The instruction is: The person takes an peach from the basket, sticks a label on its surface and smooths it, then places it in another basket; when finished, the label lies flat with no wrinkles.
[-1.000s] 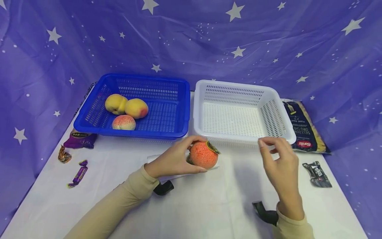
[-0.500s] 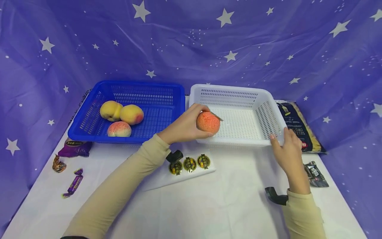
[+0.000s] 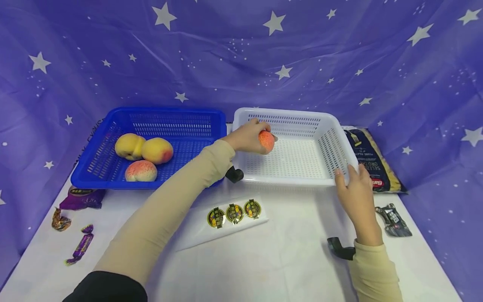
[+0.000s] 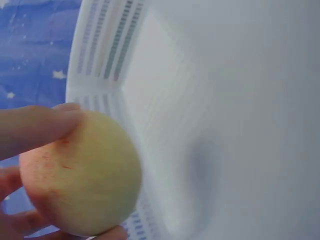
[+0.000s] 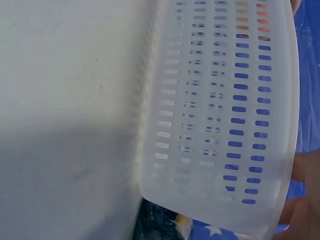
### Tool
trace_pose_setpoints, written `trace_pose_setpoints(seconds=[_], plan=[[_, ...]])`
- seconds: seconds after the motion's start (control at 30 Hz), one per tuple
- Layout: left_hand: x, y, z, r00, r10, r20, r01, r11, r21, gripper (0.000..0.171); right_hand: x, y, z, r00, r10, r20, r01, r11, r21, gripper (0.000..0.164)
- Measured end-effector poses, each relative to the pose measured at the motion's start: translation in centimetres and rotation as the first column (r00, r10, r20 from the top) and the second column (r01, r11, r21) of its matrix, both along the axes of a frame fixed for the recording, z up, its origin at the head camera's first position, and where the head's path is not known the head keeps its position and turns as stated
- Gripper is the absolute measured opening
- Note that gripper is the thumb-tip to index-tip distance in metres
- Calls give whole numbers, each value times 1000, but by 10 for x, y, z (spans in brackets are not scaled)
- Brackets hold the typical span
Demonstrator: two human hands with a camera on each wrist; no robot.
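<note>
While the left hand (image 3: 247, 136) reaches over the near rim of the white basket (image 3: 290, 180), its fingers and thumb are curled round a peach (image 3: 266, 140), holding it just above the basket's perforated floor near the back left corner. The left wrist view shows the same grip, fingertips (image 4: 55, 120) pressed on top of the fruit (image 4: 82, 175), with the white floor beyond it. The right hand (image 3: 354, 188) rests on the basket's near right corner, fingers fairly straight along the rim, probably to steady the light basket so it does not slide. To the left of the left arm, a blue basket (image 3: 113, 182) holds three more peaches (image 3: 141, 153). Between the two forearms, nearer the body, lies a strip of round stickers (image 3: 234, 214) on the white tablecloth (image 3: 264, 260). Beyond the right hand lies a dark packet (image 3: 371, 155).
</note>
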State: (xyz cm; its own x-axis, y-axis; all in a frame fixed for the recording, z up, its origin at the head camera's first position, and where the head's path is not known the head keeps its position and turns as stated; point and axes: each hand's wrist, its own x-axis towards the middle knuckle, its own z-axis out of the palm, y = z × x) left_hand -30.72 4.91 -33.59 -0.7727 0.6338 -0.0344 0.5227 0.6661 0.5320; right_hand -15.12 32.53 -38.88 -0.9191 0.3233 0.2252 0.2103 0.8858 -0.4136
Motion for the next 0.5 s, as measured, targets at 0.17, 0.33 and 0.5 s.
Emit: trace_pose_setpoints(seconds=[0.17, 0.33, 0.5], plan=[[-8, -2, 18, 999, -38, -19, 36, 997, -72, 52, 1, 1, 2, 1000, -5, -11, 5, 1000, -6, 61], [-18, 7, 21, 998, -47, -42, 42, 993, -111, 52, 1, 1, 1, 1000, -2, 4, 2, 1000, -23, 63], [-27, 18, 7, 1000, -29, 8, 30, 985, -172, 52, 3, 3, 0, 1000, 3, 5, -3, 1000, -20, 65]])
